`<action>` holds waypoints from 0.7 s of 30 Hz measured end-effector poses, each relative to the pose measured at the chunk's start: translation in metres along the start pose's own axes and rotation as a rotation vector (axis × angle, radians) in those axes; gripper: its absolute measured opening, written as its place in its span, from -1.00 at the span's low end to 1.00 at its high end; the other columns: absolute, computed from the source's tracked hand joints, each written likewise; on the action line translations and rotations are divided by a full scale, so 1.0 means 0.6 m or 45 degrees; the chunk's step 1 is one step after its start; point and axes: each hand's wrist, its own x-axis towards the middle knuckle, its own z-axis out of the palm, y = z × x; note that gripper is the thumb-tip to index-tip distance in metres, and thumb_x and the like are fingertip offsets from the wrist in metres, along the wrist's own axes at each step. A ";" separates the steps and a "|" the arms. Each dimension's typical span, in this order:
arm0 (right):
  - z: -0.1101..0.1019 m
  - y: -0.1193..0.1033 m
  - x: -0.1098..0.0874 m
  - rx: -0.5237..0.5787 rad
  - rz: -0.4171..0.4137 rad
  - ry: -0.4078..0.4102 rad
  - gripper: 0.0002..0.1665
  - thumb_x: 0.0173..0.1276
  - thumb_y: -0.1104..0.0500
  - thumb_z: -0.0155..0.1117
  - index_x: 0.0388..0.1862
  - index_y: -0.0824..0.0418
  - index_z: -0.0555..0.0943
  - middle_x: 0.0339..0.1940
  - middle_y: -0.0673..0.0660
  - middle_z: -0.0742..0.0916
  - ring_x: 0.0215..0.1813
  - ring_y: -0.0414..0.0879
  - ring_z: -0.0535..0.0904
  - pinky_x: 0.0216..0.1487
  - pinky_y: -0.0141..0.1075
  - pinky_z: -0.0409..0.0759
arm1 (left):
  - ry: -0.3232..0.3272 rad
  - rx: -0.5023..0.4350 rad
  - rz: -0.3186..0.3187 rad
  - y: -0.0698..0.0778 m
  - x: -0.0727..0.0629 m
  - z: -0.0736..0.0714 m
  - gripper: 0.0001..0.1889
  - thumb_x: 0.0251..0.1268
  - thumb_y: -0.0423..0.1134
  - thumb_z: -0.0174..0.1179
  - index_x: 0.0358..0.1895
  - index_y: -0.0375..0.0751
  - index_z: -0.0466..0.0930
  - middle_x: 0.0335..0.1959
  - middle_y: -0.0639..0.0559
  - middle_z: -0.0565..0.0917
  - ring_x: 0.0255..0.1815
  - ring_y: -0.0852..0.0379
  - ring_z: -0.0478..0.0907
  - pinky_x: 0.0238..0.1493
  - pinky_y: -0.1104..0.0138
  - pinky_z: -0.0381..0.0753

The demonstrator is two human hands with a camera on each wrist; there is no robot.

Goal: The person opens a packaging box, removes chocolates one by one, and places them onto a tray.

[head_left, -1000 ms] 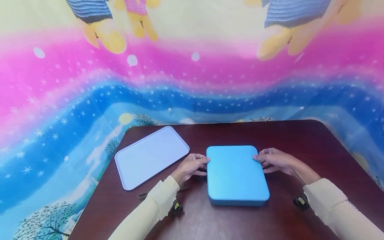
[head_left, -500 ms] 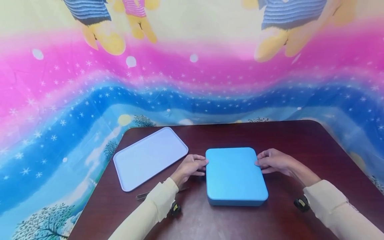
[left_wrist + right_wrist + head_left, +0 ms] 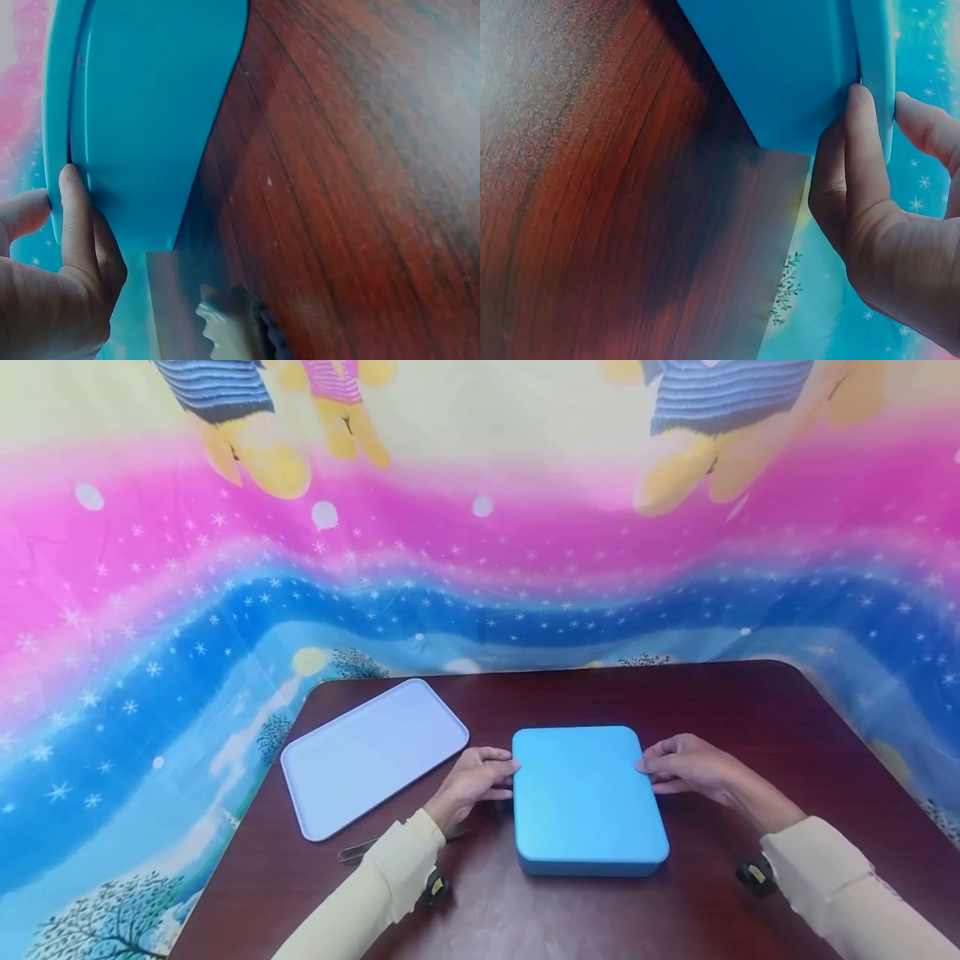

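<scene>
Pale sleeves [image 3: 356, 893], one pair. Metal utensil [image 3: 231, 322], partly hidden by the left sleeve in the head view. Blue box [image 3: 592, 867], lid [image 3: 590, 793] on, flat on a dark wooden table [image 3: 570, 918]. Left hand [image 3: 474, 777] and right hand [image 3: 693, 766]: each pinching the lid's rim on its own side, fingertip at the seam. Pale lilac tray [image 3: 375, 760], set aslant, left of the box. Patterned cloth [image 3: 480, 552] behind the table.

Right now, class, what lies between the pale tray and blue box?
In the head view, the person's left grip, holding the blue box, and bare tabletop farther back.
</scene>
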 end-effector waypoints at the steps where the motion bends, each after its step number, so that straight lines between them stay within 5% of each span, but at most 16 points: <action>1: -0.001 -0.001 -0.001 0.002 -0.005 -0.003 -0.48 0.43 0.11 0.30 0.09 0.53 0.47 -0.12 0.20 0.67 -0.03 -0.01 0.67 0.07 -0.05 0.63 | -0.001 -0.006 0.004 0.001 -0.001 0.000 -0.53 0.32 -0.20 0.33 0.19 -0.40 0.50 -0.06 -0.18 0.71 -0.15 0.05 0.70 -0.05 0.12 0.69; 21: -0.006 -0.013 -0.012 0.016 -0.048 -0.048 -0.38 0.50 0.06 0.21 0.26 0.57 0.42 -0.12 0.17 0.72 -0.03 0.01 0.66 0.08 -0.07 0.64 | -0.061 -0.014 0.046 0.015 -0.014 -0.004 -0.62 0.36 -0.15 0.29 0.11 -0.32 0.56 -0.06 -0.13 0.68 -0.09 0.05 0.66 -0.02 0.10 0.68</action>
